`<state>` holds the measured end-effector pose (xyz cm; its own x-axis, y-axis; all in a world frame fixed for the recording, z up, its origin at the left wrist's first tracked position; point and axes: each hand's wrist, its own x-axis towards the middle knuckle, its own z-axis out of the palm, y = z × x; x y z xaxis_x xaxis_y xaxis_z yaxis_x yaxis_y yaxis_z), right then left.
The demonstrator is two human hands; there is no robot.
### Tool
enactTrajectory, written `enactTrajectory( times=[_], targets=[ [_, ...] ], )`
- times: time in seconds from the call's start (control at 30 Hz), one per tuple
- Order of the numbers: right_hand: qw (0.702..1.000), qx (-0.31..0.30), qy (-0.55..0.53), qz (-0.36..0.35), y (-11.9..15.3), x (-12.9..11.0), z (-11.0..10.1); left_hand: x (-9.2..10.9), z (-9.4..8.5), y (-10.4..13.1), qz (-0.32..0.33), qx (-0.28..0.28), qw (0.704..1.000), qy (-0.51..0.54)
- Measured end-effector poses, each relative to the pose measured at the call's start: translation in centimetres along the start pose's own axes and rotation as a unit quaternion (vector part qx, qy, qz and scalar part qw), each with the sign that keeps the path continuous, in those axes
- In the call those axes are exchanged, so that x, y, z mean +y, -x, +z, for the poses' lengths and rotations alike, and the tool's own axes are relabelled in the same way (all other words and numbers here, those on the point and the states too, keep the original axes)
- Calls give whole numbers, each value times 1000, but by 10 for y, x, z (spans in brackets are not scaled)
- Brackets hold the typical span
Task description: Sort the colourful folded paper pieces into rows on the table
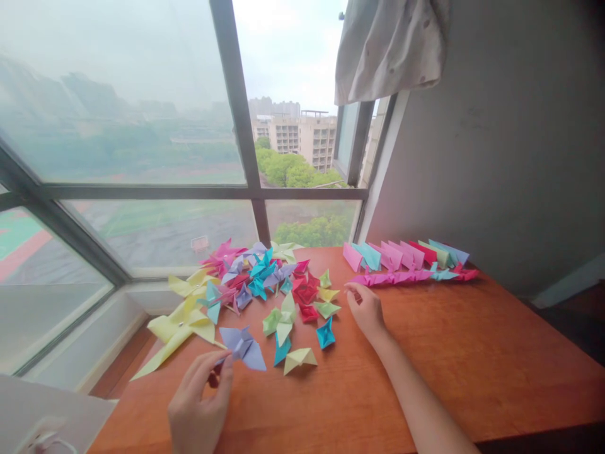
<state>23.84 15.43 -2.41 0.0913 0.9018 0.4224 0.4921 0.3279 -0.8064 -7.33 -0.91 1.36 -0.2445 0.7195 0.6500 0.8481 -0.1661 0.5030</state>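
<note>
My left hand is closed, thumb and forefinger pinching a tip of a lavender folded paper piece over the table's near left part. My right hand has its fingers curled beside the near left end of a row of pink folded pieces; whether it touches the end piece or holds anything is too small to tell. Between the hands lie a blue paper boat, a pale yellow piece, a light green piece and several red ones.
Yellow pinwheels and a mixed heap of colored paper shapes lie at the left near the window frame. Upright folded papers stand at the back right of the wooden table. A curtain hangs above.
</note>
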Motion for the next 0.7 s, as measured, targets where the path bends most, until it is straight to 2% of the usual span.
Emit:
enactTrajectory(
  times=[0.1, 0.17, 0.27, 0.37, 0.47, 0.57, 0.7],
  targets=[
    [999, -11, -42, 8, 0, -5, 1, 24, 14, -16, 45, -4, 998, 40],
    [994, -31, -98, 39, 1, -9, 2, 41, 24, -32, 70, -3, 996, 55],
    [970, -77, -208, 98, 3, -15, 3, 63, 42, -57, 105, -28, 992, 59],
    [939, -136, -290, 121, 6, -25, 4, 83, 63, -76, 168, -75, 983, 8],
    [919, -191, -326, 115, 10, -37, 4, 97, 82, -87, 216, -103, 968, -77],
    [919, -194, -327, 108, 12, -45, 5, 104, 96, -89, 223, -132, 957, -128],
    [922, -160, -328, 128, 11, -44, 6, 107, 105, -88, 221, -184, 955, -76]
  ],
)
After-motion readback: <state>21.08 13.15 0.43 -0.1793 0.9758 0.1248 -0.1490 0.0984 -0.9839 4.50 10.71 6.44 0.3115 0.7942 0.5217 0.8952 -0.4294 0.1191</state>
